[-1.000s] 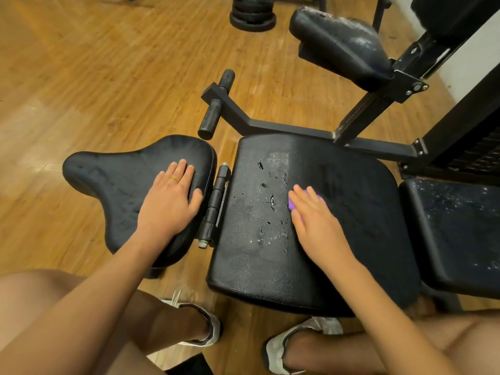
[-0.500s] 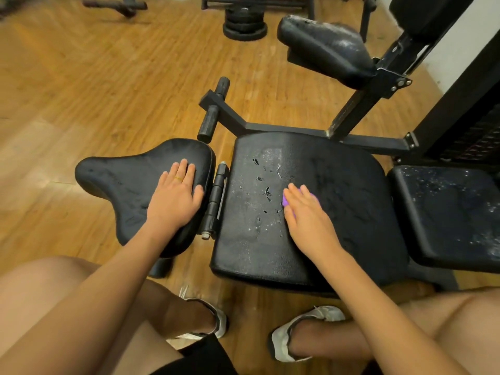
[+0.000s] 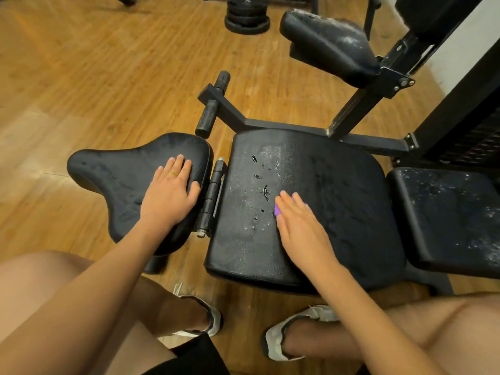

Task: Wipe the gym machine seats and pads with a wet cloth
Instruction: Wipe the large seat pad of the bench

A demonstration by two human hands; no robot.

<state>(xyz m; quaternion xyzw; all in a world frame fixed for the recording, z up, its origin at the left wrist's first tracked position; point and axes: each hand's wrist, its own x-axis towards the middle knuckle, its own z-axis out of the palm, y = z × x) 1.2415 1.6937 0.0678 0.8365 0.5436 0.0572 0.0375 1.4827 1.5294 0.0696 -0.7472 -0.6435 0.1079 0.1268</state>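
A black padded middle seat (image 3: 338, 190) of the gym machine lies in front of me, its cover cracked and flaking near the left half. My right hand (image 3: 300, 228) presses flat on it with straight fingers, over a purple cloth (image 3: 277, 210) that shows only as a small edge beside my fingers. My left hand (image 3: 169, 193) rests flat on the smaller saddle-shaped pad (image 3: 113, 174) to the left. A hinge (image 3: 212, 196) joins the two pads. Another worn pad (image 3: 443, 215) lies to the right.
A raised black pad (image 3: 327, 41) on a metal arm stands at the back right. A black frame bar with roller grips (image 3: 213, 104) runs behind the seat. Weight plates (image 3: 246, 14) sit on the wooden floor far back. My knees and shoes (image 3: 286, 334) are below the seat.
My right hand with the cloth has slid slightly toward me and down the seat. The view has shifted a little. My left hand stays on the left pad.
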